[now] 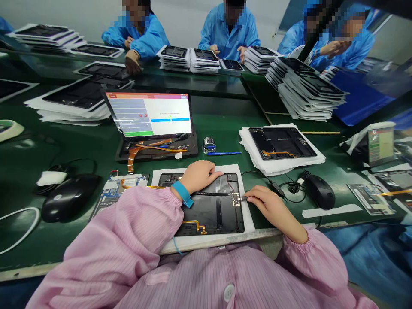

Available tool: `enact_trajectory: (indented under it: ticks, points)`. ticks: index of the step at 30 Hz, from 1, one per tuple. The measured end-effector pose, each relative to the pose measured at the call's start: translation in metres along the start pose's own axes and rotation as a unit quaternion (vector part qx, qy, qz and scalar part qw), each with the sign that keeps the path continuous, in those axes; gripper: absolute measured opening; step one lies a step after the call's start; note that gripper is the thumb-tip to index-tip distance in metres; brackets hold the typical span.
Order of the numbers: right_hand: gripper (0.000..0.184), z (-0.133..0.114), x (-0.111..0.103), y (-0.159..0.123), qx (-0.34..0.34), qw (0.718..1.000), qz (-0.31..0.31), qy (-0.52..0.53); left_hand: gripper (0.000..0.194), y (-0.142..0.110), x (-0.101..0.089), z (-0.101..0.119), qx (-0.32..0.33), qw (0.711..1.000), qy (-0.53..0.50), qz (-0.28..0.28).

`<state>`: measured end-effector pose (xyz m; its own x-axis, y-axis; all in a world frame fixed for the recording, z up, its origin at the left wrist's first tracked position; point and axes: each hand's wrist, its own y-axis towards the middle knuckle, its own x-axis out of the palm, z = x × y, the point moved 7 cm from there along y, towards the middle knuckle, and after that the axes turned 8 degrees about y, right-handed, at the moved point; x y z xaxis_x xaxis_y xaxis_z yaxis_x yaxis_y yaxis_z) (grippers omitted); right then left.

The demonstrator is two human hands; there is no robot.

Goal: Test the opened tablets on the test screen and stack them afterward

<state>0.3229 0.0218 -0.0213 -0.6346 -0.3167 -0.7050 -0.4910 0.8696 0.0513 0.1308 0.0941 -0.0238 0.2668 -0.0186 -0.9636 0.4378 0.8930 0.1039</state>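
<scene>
A green workbench (222,128) spreads before me. At twelve o'clock, near its front edge, white paper (248,221) lies under a black tablet back housing (206,214), probably to guard it from scratches. Beyond, at eleven o'clock, a lit tablet screen (167,109) leans back, likely angled for reading. My left hand (199,177) lies over the housing's upper edge, seemingly steadying it; how its fingers are bent I can't tell. At one o'clock, my right hand (268,204), beside the housing's small circuit board (236,199), pinches a black cable plug (244,198), apparently for fine control.
</scene>
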Motion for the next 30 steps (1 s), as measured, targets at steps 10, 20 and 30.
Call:
enact_trajectory:
  ticks: [10,20,30]
  points:
    - [0.022,-0.011,0.014,-0.006,-0.028,0.998,0.006,-0.048,0.047,-0.004,-0.006,-0.001,-0.011,0.999,-0.023,0.025]
    - [0.021,-0.015,0.033,-0.006,-0.085,0.975,-0.001,-0.205,0.042,-0.007,-0.008,-0.005,-0.064,0.995,-0.072,-0.001]
    - [0.019,0.002,0.035,-0.005,-0.063,0.991,0.021,-0.118,0.04,-0.061,-0.13,-0.102,-0.291,0.914,0.076,0.274]
